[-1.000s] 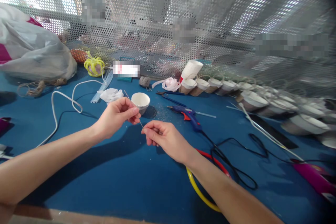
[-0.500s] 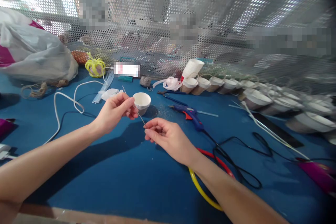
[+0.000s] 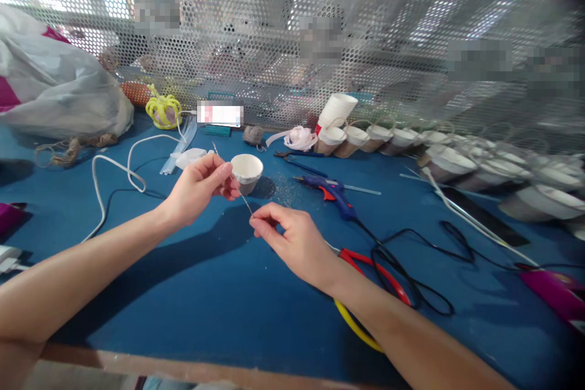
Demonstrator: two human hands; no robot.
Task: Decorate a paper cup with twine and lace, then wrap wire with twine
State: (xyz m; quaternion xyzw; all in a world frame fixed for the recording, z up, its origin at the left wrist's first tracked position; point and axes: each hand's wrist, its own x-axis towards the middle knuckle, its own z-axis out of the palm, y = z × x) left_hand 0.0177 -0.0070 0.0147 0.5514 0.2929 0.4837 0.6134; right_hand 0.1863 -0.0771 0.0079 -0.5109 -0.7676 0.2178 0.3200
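Hold the wire (image 3: 245, 202) straight, just off the cup's (image 3: 248, 186) 6 o'clock side, finely pinched between thumb and fingers by left hand (image 3: 198, 189) towards 11, right hand (image 3: 292, 241) towards 5.

The one view came from a head-worn camera on the person's own side of the paper cup (image 3: 247, 179), raised above it and facing forward and down, so that the cup's open mouth and inner wall showed. It was near enough to take in the left hand (image 3: 197, 187) and right hand (image 3: 291, 240) whole on the near side of the cup, and wide enough to reach from the table edge (image 3: 159, 370) before the cup to the perforated screen (image 3: 256, 24) beyond it.
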